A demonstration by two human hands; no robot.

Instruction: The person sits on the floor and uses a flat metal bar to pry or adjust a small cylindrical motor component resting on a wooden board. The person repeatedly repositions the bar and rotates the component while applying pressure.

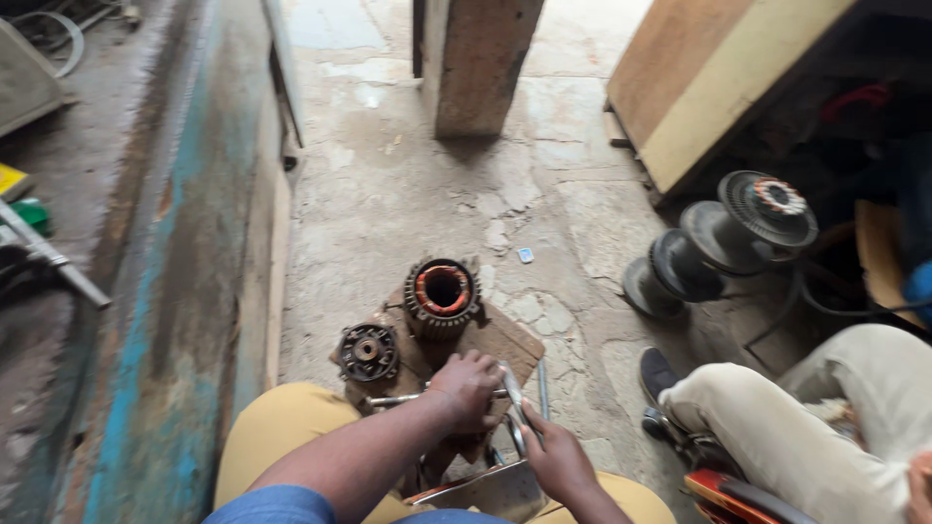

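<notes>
Left hand: my left hand (468, 388), lower centre, is curled into a fist over a thin metal rod (393, 399).
Right hand: my right hand (555, 456) pinches a flat, shiny metal tool (514, 403) (its exact kind I cannot tell).
Stator: a ribbed, round motor stator (442, 296) with copper-coloured windings stands mid-frame on a cardboard sheet (505, 342).
End cap: a dark, greasy circular cover (368, 352) lies just left of it.
Floor: cracked, patchy concrete (408, 184).
</notes>
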